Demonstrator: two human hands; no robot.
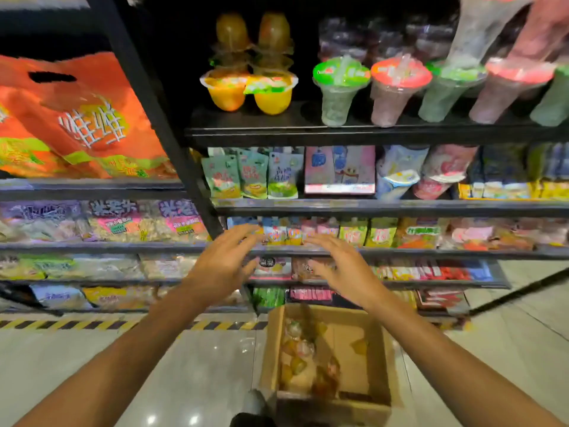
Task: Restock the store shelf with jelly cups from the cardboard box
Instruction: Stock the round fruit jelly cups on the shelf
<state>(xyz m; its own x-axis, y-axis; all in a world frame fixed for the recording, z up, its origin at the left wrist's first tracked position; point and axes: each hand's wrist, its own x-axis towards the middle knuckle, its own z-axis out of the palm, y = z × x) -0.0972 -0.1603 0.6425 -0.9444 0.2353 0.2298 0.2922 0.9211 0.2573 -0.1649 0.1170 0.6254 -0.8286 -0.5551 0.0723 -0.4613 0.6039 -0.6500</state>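
An open cardboard box [381, 349] stands on the floor below me, with several jelly cups [297, 349] lying along its left side. On the upper shelf [308, 131] sits a twin pack of orange-yellow jelly cups [249, 90], and more jelly cups [252, 35] are stacked on top of it. My left hand [224, 266] and my right hand [345, 266] are both held out in front of the middle shelves, fingers spread and empty, above the box and well below the stacked cups.
Tall lidded drink cups [397, 90] line the upper shelf to the right of the jelly cups. Snack pouches [249, 174] fill the shelves below. Orange bags [77, 118] hang at left. A black upright post [160, 118] divides the shelving. The tiled floor has yellow-black tape [77, 325].
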